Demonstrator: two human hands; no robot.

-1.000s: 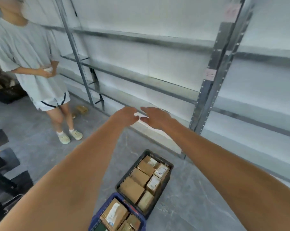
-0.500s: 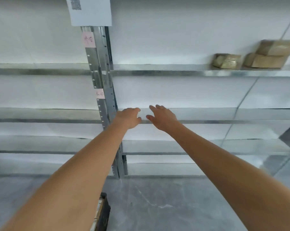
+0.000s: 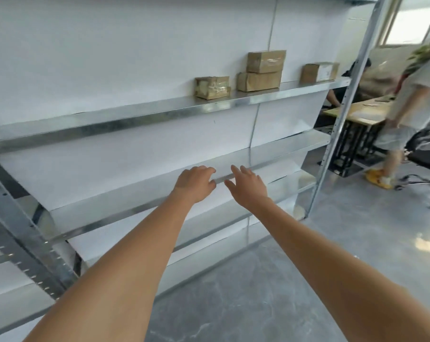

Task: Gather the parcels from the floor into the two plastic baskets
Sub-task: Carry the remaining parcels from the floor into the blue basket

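Note:
Both arms stretch forward in front of a metal shelving rack (image 3: 140, 114). My left hand (image 3: 194, 183) has loosely curled fingers and holds nothing. My right hand (image 3: 248, 187) has spread, relaxed fingers and is empty too. The two hands hover side by side, a small gap between them, level with a lower shelf. Several brown cardboard parcels sit on an upper shelf: one taped parcel (image 3: 212, 87), a stack of two (image 3: 262, 71) and one further right (image 3: 319, 72). No basket and no parcel on the floor is in view.
A rack upright (image 3: 342, 112) stands at the right. Beyond it a person (image 3: 411, 95) walks past a wooden table (image 3: 357, 113) and a black office chair (image 3: 428, 154). Grey concrete floor (image 3: 258, 292) lies below my arms.
The view has swung right, away from the two filled baskets and the person at the left. The parcels on the shelf now sit nearer the middle. My hands stay together, empty.

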